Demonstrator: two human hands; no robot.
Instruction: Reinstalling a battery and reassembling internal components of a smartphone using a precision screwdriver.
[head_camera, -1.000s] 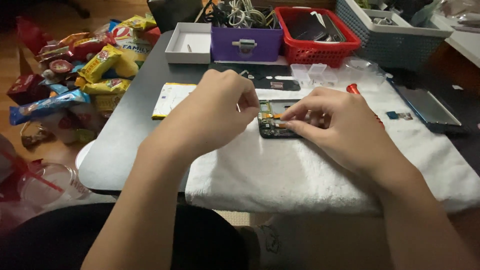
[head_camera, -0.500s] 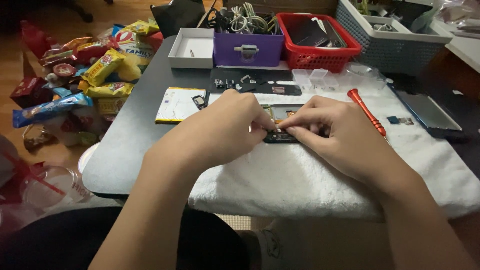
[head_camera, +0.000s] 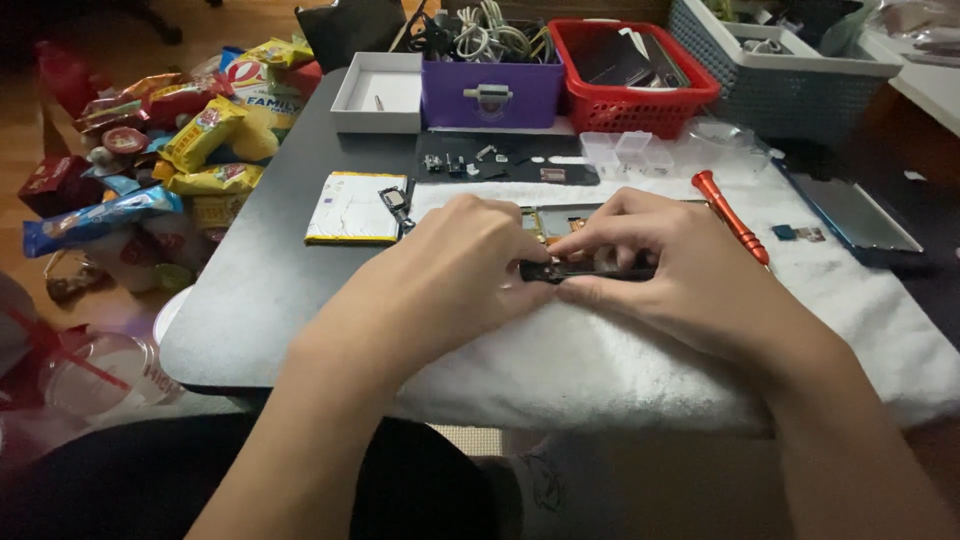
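My left hand (head_camera: 450, 275) and my right hand (head_camera: 665, 270) meet over a white towel (head_camera: 640, 350) on a dark table (head_camera: 250, 290). Both pinch a dark opened phone body (head_camera: 585, 270), tilted up on its edge so that only its thin side shows between the fingertips. Its inner parts show just behind the fingers. A red-handled screwdriver (head_camera: 730, 213) lies on the towel right of my right hand.
A flat battery (head_camera: 352, 208) and a small black part (head_camera: 395, 203) lie left of the hands. Behind stand a white box (head_camera: 380, 95), a purple box of cables (head_camera: 490, 85), a red basket (head_camera: 630, 70), a grey basket (head_camera: 790, 75). A glass panel (head_camera: 855, 215) lies right; snack packets (head_camera: 190, 150) left.
The phone body has been tipped up from lying flat to standing on its edge between my fingers. The view has shifted a little, showing more of the table's far side.
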